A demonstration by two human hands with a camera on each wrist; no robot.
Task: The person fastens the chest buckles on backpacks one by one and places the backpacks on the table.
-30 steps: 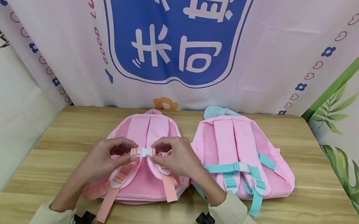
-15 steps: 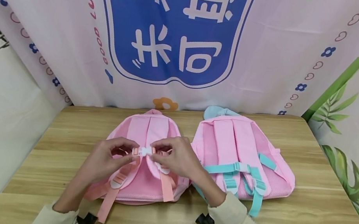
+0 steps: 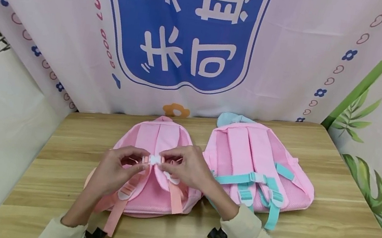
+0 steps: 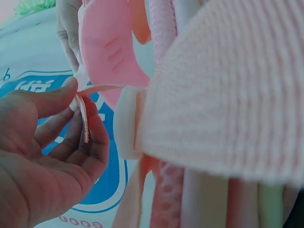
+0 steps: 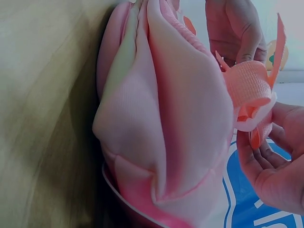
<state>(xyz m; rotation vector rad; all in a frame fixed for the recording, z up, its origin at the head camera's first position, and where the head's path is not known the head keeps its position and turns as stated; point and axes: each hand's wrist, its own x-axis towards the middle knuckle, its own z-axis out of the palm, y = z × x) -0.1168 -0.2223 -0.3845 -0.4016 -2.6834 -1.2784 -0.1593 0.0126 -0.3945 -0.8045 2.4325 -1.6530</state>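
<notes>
Both hands are at a white plastic buckle on the coral chest strap of the left pink backpack, which lies with its shoulder straps upward. The left hand pinches the buckle's left end between thumb and fingers. In the left wrist view, a coral strap runs from that pinch. At the buckle's right end, the right hand pinches strap and plastic. The two buckle halves look pushed together, though fingertips partly cover them. The right wrist view shows a coral webbing loop near the right hand.
A second pink backpack with turquoise straps lies to the right, beside the first, its chest buckle joined. Both sit on a wooden table. A printed cloth hangs behind the table.
The left hand has moved slightly right, bringing the left buckle half further into the right half, so less of it shows between the fingers. The right hand stays nearly still.
</notes>
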